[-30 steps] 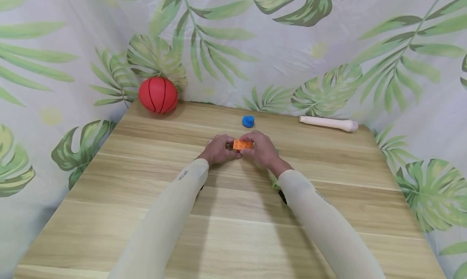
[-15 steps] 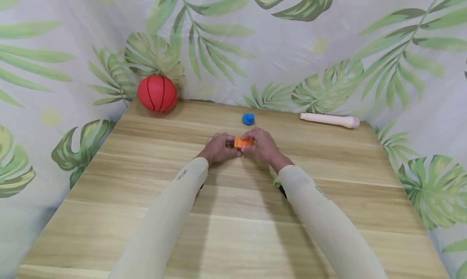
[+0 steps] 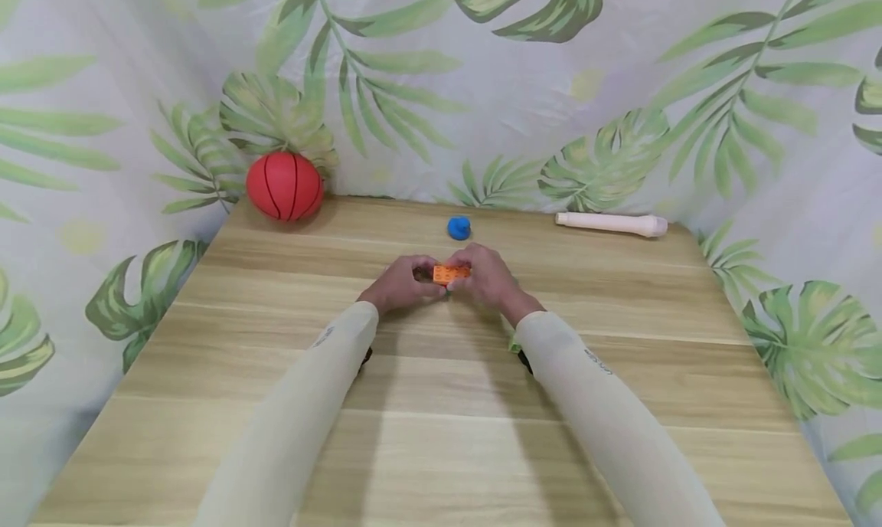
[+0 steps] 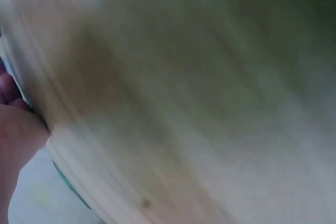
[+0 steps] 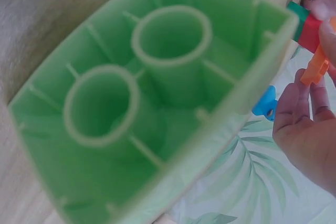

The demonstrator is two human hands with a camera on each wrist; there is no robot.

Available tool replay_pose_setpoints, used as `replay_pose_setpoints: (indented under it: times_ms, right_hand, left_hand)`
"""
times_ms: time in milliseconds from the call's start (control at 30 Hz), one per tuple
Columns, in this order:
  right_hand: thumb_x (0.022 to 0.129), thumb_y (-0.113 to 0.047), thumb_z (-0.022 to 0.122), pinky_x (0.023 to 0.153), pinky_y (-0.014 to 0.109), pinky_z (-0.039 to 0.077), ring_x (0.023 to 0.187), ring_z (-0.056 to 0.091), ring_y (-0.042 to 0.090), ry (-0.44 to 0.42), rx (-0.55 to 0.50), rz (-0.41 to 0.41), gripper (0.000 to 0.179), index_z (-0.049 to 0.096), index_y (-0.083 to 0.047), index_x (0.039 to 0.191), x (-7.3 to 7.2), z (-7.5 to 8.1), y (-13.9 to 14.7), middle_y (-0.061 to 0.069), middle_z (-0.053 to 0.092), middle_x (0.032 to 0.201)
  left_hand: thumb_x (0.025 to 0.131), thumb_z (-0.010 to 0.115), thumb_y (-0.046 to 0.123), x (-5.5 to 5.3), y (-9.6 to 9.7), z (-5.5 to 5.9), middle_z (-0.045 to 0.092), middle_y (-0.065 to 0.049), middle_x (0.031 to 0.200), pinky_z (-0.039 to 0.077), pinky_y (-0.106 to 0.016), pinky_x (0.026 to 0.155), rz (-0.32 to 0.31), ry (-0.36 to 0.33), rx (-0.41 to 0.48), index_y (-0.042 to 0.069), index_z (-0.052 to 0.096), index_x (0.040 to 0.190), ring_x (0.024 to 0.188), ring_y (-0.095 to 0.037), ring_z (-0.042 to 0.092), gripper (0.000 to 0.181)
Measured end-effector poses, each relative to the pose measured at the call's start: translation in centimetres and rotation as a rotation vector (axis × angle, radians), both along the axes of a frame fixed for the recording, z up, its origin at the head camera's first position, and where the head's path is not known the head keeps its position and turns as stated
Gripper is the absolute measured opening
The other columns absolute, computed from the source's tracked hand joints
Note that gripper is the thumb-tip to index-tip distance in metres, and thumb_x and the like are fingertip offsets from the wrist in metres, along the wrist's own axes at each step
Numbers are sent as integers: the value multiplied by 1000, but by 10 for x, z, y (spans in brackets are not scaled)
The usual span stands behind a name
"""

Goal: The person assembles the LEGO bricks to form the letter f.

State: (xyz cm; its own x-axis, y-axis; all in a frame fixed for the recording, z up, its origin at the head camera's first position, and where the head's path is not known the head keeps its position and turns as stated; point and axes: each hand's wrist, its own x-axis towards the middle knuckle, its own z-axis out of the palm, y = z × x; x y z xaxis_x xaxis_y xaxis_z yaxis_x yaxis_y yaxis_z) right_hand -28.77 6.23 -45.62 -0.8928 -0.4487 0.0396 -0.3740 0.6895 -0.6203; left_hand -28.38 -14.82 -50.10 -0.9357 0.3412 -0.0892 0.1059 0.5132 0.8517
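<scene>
Above the middle of the table, both hands meet at a small stack of toy building bricks. My right hand (image 3: 491, 278) pinches an orange brick (image 3: 451, 275) between thumb and fingers. Below it, a red brick (image 5: 310, 34) and a dark green brick (image 5: 298, 14) show in the right wrist view. The left hand (image 3: 408, 282) curls its thumb and fingers about the stack's left end. Only part of that hand (image 4: 21, 140) enters the left wrist view, and the bricks are hidden there. A light green brick (image 5: 173, 85), hollow underside showing, looms near the right wrist.
A blue toy (image 3: 458, 228) sits just beyond the hands. At the back left of the wooden table (image 3: 441, 450) is a red ball (image 3: 285, 186); a pale pink microphone-shaped object (image 3: 612, 224) lies at the back right. A leaf-patterned cloth (image 3: 386, 90) hangs behind.
The head view has shifted a little, so everything sits slightly farther left. Both hands keep about the same place on the table, and a bit of green now shows under the orange brick.
</scene>
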Motion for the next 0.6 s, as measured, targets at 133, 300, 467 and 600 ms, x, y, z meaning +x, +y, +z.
replay_pose_setpoints:
  times_ms: [133, 300, 467, 600]
  right_hand:
    - [87, -9, 90, 101, 43, 55, 108, 65, 28, -15, 8, -12, 34, 81, -6, 120, 0, -1, 0, 13, 73, 115]
    - [87, -9, 90, 100, 43, 55, 108, 64, 28, -9, 5, -23, 33, 81, -7, 119, 0, 0, -1, 13, 72, 114]
    - [88, -9, 89, 102, 44, 55, 109, 64, 28, -21, -9, -36, 32, 81, -6, 119, 0, 0, -3, 13, 71, 115]
    - [88, -10, 89, 103, 45, 55, 110, 64, 28, -22, -36, -49, 33, 81, -6, 120, 3, -2, 0, 14, 72, 117]
  left_hand:
    - [99, 78, 19, 1, -3, 3, 71, -12, 126, 50, -28, 92, 24, -73, 135, 6, 68, 134, 108, -21, 62, 38]
    - [100, 76, 16, 1, -4, 7, 70, -12, 123, 50, -25, 89, 54, -81, 195, 4, 69, 131, 106, -19, 62, 35]
    - [99, 76, 12, 1, -5, 7, 70, -10, 113, 52, -20, 82, 60, -51, 211, 1, 69, 127, 100, -17, 63, 31]
    - [99, 76, 10, 1, -4, 6, 72, -9, 107, 54, -19, 76, 38, -46, 236, 0, 68, 126, 93, -13, 65, 29]
